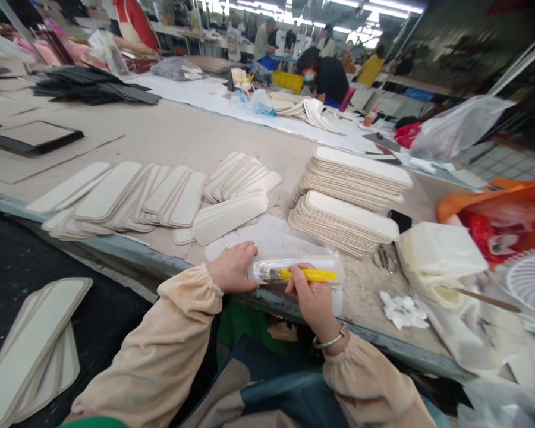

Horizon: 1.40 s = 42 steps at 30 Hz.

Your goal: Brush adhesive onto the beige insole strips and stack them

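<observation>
The right hand (311, 292) was clamped on a slim yellow brush (320, 275), over a glossy, round-cornered strip (304, 260). The left hand (232, 267), thumb and fingers apart, touched the strip's left end; smooth stacks (350, 215) rose beyond.

Right of the right grip (311, 292), a hand could pass low over the bench (361, 288) as far as the crumpled white wad (403, 310). Beyond that grip, the near stack of pale strips (343, 223) stands in the way; beyond the left grip (234, 267), loose strips (229, 218) do.
</observation>
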Tool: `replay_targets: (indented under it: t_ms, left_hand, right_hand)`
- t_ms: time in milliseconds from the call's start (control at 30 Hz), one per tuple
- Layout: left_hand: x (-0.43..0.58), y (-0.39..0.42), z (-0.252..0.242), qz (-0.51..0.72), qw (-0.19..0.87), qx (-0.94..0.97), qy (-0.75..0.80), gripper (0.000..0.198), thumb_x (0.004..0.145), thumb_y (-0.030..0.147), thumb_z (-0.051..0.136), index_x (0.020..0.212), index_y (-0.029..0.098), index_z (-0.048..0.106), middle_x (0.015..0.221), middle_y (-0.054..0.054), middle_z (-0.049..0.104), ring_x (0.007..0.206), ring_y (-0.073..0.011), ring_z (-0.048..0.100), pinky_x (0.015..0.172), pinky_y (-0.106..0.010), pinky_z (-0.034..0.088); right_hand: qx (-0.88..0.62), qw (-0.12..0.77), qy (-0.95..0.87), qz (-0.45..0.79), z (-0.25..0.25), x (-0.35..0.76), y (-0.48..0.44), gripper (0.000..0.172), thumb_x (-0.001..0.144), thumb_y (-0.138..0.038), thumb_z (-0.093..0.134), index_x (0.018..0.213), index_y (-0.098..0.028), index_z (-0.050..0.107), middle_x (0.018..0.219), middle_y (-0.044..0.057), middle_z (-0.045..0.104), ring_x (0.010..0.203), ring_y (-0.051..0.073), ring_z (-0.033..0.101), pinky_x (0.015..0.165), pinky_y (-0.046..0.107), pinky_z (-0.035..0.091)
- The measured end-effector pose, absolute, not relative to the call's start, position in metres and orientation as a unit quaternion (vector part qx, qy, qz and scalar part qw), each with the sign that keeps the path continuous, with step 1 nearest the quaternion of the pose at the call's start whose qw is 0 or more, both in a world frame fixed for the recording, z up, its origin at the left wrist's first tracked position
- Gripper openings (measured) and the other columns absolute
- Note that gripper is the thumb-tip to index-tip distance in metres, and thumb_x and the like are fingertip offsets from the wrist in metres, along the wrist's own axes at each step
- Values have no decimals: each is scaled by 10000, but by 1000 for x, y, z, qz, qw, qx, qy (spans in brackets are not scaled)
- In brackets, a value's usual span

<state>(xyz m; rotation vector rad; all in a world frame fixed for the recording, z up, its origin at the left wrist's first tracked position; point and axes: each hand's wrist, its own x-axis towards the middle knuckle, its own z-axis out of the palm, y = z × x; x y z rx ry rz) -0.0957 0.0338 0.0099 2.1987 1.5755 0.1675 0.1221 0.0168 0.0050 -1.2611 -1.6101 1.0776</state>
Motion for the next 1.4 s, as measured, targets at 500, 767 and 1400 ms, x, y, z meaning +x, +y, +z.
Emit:
replay_targets:
  t_ms: [500,767,1400]
  left_hand:
    - [-95,35,16,42,219,790,571,559,646,408,696,1111,163,506,1291,-178,561,1242,-347,549,1040,-439,455]
    - [-95,37,13,53,218,788,573,546,629,386,692,1099,176,511,1231,-160,600,1217,-335,570,1013,-411,469]
    - [-95,36,16,62,233,785,571,543,636,390,687,1101,171,512,1164,-148,597,1115,-324,586,970,-437,476]
  right_hand:
    - [-649,393,-621,196,9,236,38,414,946,-513,466,742,-192,632,523,-5,592,562,177,613,641,298,449]
    - [-632,436,-609,198,16,230,35,378,955,-507,471,842,-182,628,492,-32,550,503,153,558,596,279,440]
    - [-646,463,-566,216,18,235,49,463,934,-581,480,826,-165,654,532,-11,563,523,162,540,573,294,423]
